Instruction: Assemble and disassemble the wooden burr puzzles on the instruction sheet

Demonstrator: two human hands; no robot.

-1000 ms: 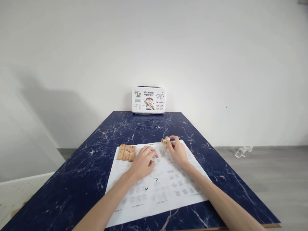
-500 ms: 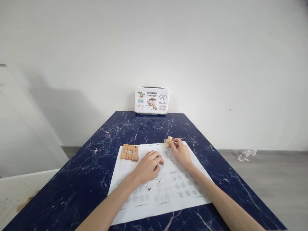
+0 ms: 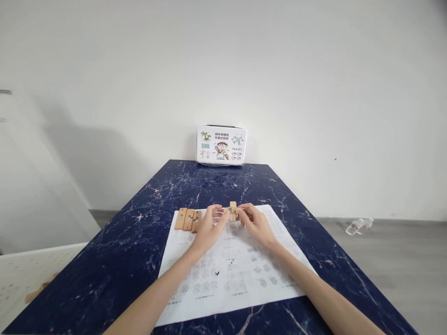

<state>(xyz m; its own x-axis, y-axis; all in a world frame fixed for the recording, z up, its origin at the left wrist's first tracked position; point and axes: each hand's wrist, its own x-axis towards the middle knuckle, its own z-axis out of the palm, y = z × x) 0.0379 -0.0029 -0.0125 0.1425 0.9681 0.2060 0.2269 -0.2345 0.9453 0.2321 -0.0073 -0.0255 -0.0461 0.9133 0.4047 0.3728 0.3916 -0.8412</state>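
A small cross-shaped wooden burr puzzle (image 3: pixel 233 211) is held just above the far part of the printed sheet. From its right side, my right hand (image 3: pixel 256 225) grips it between thumb and fingers. On the other side, my left hand (image 3: pixel 209 228) has its thumb and fingertips at the puzzle's left end, pinching it. Flat wooden puzzle pieces (image 3: pixel 188 219) with cut-out slots lie side by side at the sheet's upper left corner, partly covered by my left hand. Small markings show on the puzzle's light wood, too small to read.
The white instruction sheet (image 3: pixel 240 304) with printed diagrams lies on a dark blue marbled table (image 3: pixel 139 251). A white case with cartoon pictures (image 3: pixel 221 145) stands at the table's far edge against the wall. A clear plastic item (image 3: pixel 358 226) lies on the floor at right.
My right hand has brought the puzzle left and nearer the sheet's middle. My left hand has risen from the sheet and taken hold of the puzzle's left end.
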